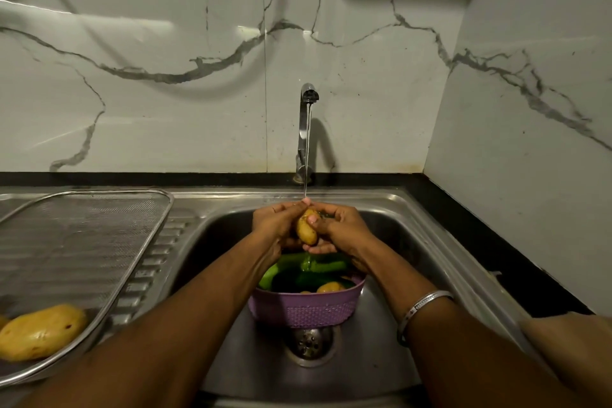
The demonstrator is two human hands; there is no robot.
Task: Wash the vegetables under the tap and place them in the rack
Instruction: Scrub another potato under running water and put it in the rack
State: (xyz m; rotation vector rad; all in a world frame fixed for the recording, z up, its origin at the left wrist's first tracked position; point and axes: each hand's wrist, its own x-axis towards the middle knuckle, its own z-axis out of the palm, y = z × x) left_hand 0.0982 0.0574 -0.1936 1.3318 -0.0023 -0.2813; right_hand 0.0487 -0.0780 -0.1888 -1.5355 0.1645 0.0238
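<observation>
Water from the tap (307, 129) runs onto a potato (307, 229) gripped between the left hand (275, 223) and right hand (341, 225) above the purple basket (306, 308) in the sink (390, 275).

A single wide-angle view comes from the person's head, looking forward and steeply down over a steel sink (390, 209) set against a marble-patterned wall (165, 93). The camera stands centred on the tap (306, 129), which rises straight ahead at mid-frame. Both forearms enter from the bottom edge and converge toward the middle, so the left hand (275, 225) and right hand (341, 228) sit close below the lens. The wide lens bends the counter edge and stretches the mesh rack (82, 242) at the left border. A side wall (530, 142) closes the right.
</observation>
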